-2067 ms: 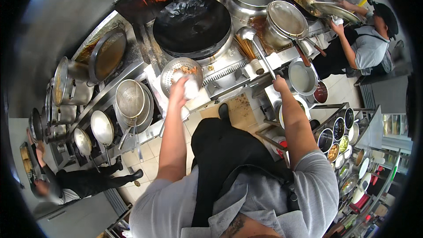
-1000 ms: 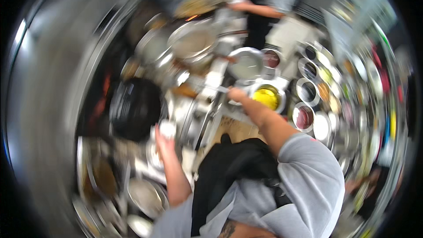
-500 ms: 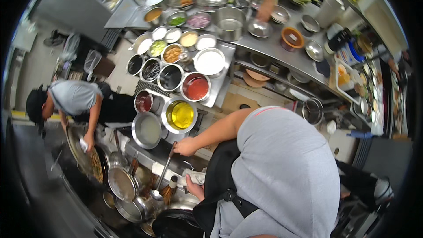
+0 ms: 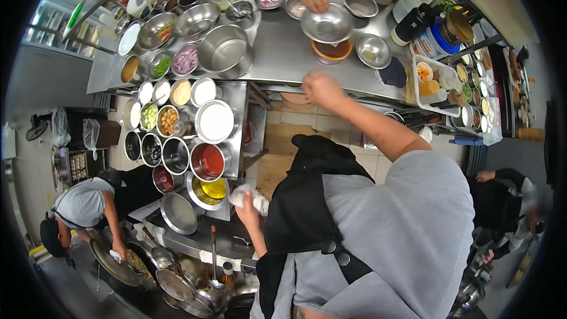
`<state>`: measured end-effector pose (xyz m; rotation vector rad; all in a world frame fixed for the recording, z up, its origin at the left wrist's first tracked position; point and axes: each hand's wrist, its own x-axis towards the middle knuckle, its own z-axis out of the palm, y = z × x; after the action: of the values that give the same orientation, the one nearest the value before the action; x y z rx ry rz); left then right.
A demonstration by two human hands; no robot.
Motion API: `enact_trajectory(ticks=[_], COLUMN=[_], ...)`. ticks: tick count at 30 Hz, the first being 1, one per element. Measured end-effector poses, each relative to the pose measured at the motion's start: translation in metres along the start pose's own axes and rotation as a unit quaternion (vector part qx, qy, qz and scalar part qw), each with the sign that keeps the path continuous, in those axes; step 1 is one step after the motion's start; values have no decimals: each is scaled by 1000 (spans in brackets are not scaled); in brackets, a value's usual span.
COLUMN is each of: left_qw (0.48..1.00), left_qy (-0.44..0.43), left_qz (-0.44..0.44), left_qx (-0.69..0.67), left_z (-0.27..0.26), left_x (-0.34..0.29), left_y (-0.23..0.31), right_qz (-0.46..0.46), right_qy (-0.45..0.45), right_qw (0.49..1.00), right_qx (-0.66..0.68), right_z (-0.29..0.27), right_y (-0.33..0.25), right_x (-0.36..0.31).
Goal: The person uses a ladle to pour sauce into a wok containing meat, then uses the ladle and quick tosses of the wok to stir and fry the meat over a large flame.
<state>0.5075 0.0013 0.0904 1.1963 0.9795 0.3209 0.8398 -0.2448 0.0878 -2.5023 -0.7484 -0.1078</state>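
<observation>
Visibly crumpled, off-white cloth [image 4: 258,202] in left hand [image 4: 248,215].

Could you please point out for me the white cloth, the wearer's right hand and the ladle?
White cloth [image 4: 258,201]: head view, on its bunched side.
Right hand [image 4: 321,89]: head view, on the middle, slightly blurred.
Ladle [image 4: 214,258]: head view, on its metal shaft.

Grey short-sleeved shirt [image 4: 407,218] — black apron [image 4: 300,218], two round buttons [image 4: 344,259].

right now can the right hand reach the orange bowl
Probably yes: nothing visible stands between the right hand and the orange bowl, though a metal bowl overlaps its far side in this view.
</observation>
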Motion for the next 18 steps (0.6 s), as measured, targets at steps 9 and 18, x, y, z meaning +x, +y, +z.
enact_trajectory(ticks=[9,18], left_qw=[967,913], left_qy=[-202,-280], left_qz=[13,88], left_qx=[154,282], left_z=[133,231], left_x=[68,82], left_y=[26,37], right_qz=[12,-59], right_qy=[83,-10], right_qw=[988,981], right_qx=[-128,-186], right_z=[-34,-25], right_y=[97,136], right_x=[13,16])
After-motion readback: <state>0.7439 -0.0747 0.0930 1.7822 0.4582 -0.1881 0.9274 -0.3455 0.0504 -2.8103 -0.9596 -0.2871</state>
